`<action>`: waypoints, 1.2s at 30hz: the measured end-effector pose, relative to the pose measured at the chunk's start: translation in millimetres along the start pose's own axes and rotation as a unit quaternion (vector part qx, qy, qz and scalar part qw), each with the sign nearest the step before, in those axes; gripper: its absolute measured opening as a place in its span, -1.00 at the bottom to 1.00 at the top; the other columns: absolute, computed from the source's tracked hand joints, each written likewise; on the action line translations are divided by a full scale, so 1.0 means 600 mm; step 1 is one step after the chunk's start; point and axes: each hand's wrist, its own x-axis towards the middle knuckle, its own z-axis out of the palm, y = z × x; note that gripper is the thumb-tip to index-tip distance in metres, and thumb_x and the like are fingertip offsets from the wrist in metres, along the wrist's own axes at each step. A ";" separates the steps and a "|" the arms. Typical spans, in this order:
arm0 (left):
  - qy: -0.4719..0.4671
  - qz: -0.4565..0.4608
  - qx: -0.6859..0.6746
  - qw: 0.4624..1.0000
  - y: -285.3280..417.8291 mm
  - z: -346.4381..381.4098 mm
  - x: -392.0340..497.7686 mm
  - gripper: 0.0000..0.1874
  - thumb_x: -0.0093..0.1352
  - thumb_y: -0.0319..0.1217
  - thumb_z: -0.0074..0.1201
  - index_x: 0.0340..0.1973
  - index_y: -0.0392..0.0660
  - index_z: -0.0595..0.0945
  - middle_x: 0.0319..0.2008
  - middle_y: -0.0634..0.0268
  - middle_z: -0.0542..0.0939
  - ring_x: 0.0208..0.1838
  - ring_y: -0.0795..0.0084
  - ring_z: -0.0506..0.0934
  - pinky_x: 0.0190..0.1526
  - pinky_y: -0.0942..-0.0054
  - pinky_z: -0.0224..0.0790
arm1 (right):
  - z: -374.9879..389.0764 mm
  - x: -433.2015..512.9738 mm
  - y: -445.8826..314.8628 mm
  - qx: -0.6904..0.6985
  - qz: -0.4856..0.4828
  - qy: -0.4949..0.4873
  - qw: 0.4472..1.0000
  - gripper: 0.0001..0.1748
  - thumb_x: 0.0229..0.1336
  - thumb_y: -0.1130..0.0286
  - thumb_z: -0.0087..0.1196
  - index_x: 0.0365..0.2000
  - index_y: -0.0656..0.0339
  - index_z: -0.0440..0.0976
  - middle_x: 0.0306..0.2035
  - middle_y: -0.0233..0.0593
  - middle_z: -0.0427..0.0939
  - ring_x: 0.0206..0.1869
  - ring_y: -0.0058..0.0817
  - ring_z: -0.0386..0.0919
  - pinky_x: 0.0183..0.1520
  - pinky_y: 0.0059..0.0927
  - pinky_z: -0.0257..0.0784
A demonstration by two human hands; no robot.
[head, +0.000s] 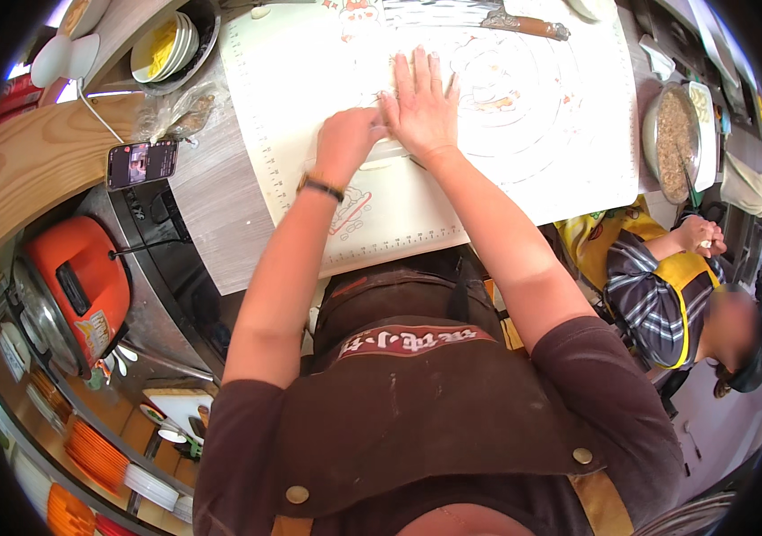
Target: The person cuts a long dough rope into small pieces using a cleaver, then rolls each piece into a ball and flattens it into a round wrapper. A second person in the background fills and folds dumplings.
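Note:
A white pastry mat point(542, 181) with printed rings, rulers and cartoon figures lies before me, its middle washed out by glare. My right hand point(421, 107) rests palm down on it, fingers spread. Beside its thumb, my left hand point(349, 142) is curled and slightly blurred; whether its fingertips pinch anything cannot be made out. Below both hands shows a pale strip-like thing point(384, 161), partly covered and too bright to identify. Across the mat's far edge lies a large knife with a brown handle point(525, 25), its broad blade reflecting light.
At right stand a metal bowl of filling point(674, 141) and a white tray point(704, 127). A co-worker in a yellow apron point(672, 301) is beyond. At left are stacked bowls point(173, 50), a plastic bag point(183, 117), a propped phone point(142, 165) and an orange appliance point(79, 268).

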 end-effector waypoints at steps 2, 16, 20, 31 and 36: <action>-0.032 0.000 0.009 0.999 -0.022 -0.012 0.023 -0.70 0.35 -0.18 0.26 -0.29 -0.19 0.71 -0.36 0.15 0.74 -0.33 0.24 0.68 -0.23 0.30 0.50 | -0.020 -0.051 -0.018 0.023 0.026 -0.072 0.997 -0.21 0.33 -0.06 -0.08 0.44 0.12 0.12 0.49 0.10 0.06 0.50 0.10 0.05 0.40 0.41 -0.03; -0.023 -0.087 -0.032 0.995 -0.024 -0.032 -0.002 -0.75 0.39 -0.25 0.22 -0.18 -0.16 0.69 -0.25 0.17 0.74 -0.15 0.24 0.69 -0.17 0.34 0.50 | -0.027 -0.075 -0.019 0.017 -0.028 -0.065 0.997 -0.26 0.33 -0.04 -0.04 0.38 0.12 0.20 0.47 -0.01 0.09 0.50 -0.01 0.07 0.43 0.19 0.01; 0.000 -0.248 -0.472 0.846 -0.083 0.007 -0.035 -0.73 0.50 -0.29 0.07 -0.08 -0.25 0.62 -0.16 0.20 0.69 -0.05 0.33 0.66 -0.13 0.33 0.52 | -0.084 -0.200 0.003 0.158 -0.073 -0.128 0.976 -0.40 0.20 0.07 0.17 0.19 0.07 0.38 0.31 -0.16 0.30 0.34 -0.16 0.27 0.28 -0.06 0.18; 0.157 0.000 -0.216 0.964 0.137 0.080 0.102 -0.77 0.46 -0.46 0.00 -0.03 -0.20 0.64 -0.10 0.15 0.68 0.01 0.23 0.62 0.06 0.32 0.45 | -0.130 -0.235 0.165 0.135 -0.045 -0.074 0.987 -0.52 -0.05 0.23 0.35 -0.05 0.01 0.54 0.12 -0.26 0.45 0.19 -0.20 0.40 0.21 -0.11 0.24; 0.202 -0.060 0.107 0.972 0.012 -0.011 0.086 -0.77 0.31 -0.37 0.27 -0.13 -0.06 0.67 -0.13 0.15 0.65 -0.09 0.12 0.61 -0.02 0.20 0.46 | -0.137 -0.264 0.198 0.116 -0.032 -0.054 0.991 -0.54 -0.02 0.24 0.32 -0.04 -0.02 0.52 0.14 -0.29 0.44 0.21 -0.22 0.39 0.24 -0.08 0.21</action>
